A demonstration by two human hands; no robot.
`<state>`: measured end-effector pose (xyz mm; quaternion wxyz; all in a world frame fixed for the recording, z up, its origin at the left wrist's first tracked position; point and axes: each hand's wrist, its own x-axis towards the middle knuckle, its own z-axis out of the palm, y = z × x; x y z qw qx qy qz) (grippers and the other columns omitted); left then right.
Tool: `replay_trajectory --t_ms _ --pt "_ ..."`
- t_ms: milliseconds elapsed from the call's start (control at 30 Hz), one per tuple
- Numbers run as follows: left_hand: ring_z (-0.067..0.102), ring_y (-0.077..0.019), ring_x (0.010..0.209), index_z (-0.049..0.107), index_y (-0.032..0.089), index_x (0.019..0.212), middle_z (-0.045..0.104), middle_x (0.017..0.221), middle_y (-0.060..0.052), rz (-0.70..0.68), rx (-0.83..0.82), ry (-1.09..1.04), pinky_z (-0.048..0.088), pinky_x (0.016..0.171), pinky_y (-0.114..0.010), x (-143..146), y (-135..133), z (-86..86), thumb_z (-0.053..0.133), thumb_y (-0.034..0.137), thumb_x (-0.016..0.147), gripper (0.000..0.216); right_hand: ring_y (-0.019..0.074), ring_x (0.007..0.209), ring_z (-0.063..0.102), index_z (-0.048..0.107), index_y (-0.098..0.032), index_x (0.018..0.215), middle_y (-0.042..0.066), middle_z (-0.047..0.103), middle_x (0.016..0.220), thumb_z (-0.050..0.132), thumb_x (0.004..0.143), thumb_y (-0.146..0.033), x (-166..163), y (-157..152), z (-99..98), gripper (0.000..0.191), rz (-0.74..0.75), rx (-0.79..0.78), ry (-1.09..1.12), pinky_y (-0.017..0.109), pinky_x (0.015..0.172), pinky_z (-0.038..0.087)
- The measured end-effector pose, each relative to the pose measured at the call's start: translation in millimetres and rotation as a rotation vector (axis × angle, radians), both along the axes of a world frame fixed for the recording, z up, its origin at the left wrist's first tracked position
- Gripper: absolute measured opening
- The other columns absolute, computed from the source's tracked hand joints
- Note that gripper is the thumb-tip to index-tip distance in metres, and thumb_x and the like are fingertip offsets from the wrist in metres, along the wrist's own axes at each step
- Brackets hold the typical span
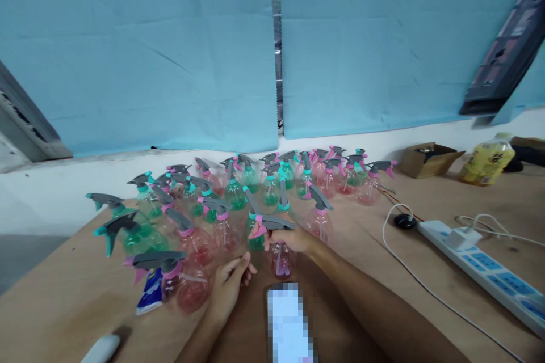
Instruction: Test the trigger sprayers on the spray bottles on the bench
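Several pink and green spray bottles (238, 193) with grey trigger heads stand crowded on a brown table (426, 272). My right hand (293, 240) is closed round the neck of a pink spray bottle (279, 258) at the front of the group, just under its grey trigger. My left hand (230, 289) rests on the table just left of that bottle, fingers loosely curled with nothing in them. Another pink bottle (183, 283) stands beside my left hand.
A phone (289, 323) lies on the table between my forearms. A white power strip (485, 272) with a plugged charger and white cables runs along the right. A cardboard box (428, 160) and a yellow bottle (485, 161) sit at the back right. A white object (102, 349) lies front left.
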<state>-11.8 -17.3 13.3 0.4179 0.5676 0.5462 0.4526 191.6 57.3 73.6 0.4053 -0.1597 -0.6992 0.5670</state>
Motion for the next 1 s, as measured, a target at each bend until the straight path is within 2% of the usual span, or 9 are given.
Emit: replay_trajectory --t_ms 200,400,633,700,867,1000 --pt "0.052 -0.0124 0.055 0.068 0.015 0.064 0.056 0.056 0.0 -0.001 -0.024 0.009 0.039 0.055 -0.022 2 0 -1.1 0.057 0.058 0.085 0.049 0.0152 0.06 0.061 0.067 -0.018 0.07 -0.001 0.064 0.065 0.051 0.062 -0.018 -2 1 -2.1 0.018 0.009 -0.085 0.018 0.025 0.056 0.043" --pt "0.051 -0.0126 0.054 0.066 0.015 0.063 0.056 0.056 0.0 -0.025 -0.023 0.016 0.037 0.055 -0.022 1 2 -3.9 0.055 0.058 0.086 0.049 0.0155 0.066 0.058 0.068 -0.018 0.083 -0.001 0.064 0.063 0.05 0.066 -0.014 0 4 -9.6 0.025 -0.005 0.005 -0.025 0.026 0.064 0.043" --pt "0.052 -0.0132 0.057 0.066 0.016 0.065 0.056 0.059 0.0 -0.053 -0.028 0.072 0.037 0.057 -0.024 4 -2 3.2 0.053 0.056 0.088 0.048 0.014 0.062 0.061 0.067 -0.017 0.074 -0.001 0.064 0.067 0.049 0.063 -0.013 -2 1 -6.3 0.022 -0.019 -0.046 -0.003 0.024 0.057 0.039" --pt "0.05 -0.0126 0.056 0.063 0.017 0.065 0.054 0.057 0.001 -0.055 -0.023 0.081 0.036 0.057 -0.024 4 -2 3.9 0.052 0.055 0.089 0.047 0.0139 0.063 0.059 0.068 -0.018 0.078 -0.001 0.064 0.065 0.049 0.064 -0.013 -1 1 -5.7 0.024 -0.023 -0.019 -0.015 0.024 0.057 0.038" --pt "0.036 -0.0098 0.05 0.04 0.021 0.064 0.038 0.052 0.008 -0.001 0.034 -0.02 0.031 0.054 -0.022 2 0 -5.8 0.046 0.049 0.093 0.041 0.0132 0.06 0.057 0.069 -0.018 0.081 -0.001 0.064 0.065 0.049 0.064 -0.015 -2 1 -6.5 0.027 -0.045 -0.003 -0.002 0.024 0.058 0.038" --pt "0.031 -0.0094 0.05 0.035 0.022 0.065 0.034 0.055 0.008 -0.026 0.027 -0.011 0.027 0.051 -0.022 -2 1 -15.9 0.048 0.043 0.092 0.037 0.0138 0.061 0.059 0.07 -0.017 0.078 -0.001 0.063 0.064 0.049 0.064 -0.016 -3 0 -6.2 0.024 -0.048 -0.033 -0.012 0.023 0.056 0.038"
